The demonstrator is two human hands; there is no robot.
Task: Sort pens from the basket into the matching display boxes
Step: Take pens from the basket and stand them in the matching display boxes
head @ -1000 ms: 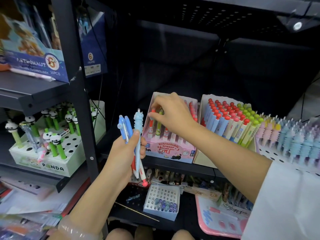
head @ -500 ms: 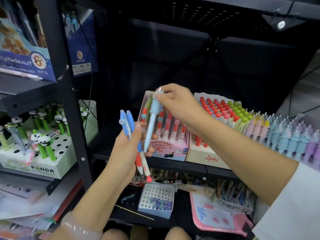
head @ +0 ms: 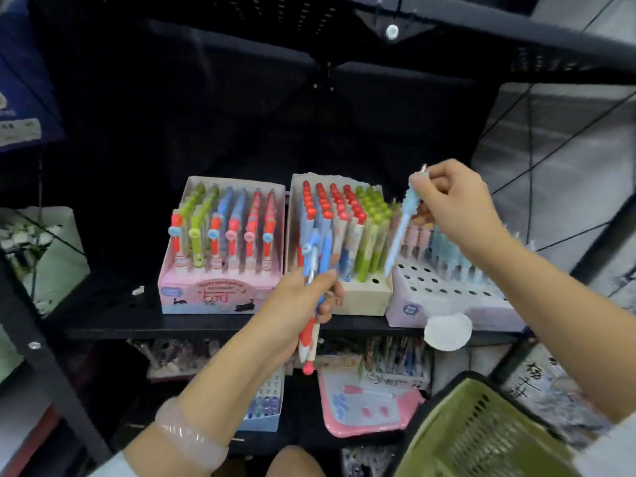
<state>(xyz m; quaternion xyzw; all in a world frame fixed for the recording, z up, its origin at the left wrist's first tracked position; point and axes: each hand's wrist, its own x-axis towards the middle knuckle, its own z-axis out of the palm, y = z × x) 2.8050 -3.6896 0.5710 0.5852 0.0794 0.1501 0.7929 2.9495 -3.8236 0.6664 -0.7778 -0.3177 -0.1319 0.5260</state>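
My right hand (head: 457, 204) pinches the top of a light blue pen (head: 402, 228), which hangs tip-down over the front left holes of the pastel display box (head: 444, 304) on the right. My left hand (head: 296, 301) grips a bundle of blue and red-white pens (head: 315, 270) in front of the middle beige box (head: 364, 297), which is filled with red- and green-capped pens. A pink box (head: 206, 294) of retractable erasers stands to the left on the same black shelf. The green basket (head: 481, 428) sits at the bottom right.
A black shelf post (head: 38, 339) runs down the left side. Below the shelf lie a pink tray (head: 364, 407), a small white holed box (head: 265, 411) and more pen stock. A round white tag (head: 447, 330) hangs at the shelf's front edge.
My right hand has carried the light blue pen from above the pink box rightward to the pastel box. The view has swung right, bringing the green basket into sight.
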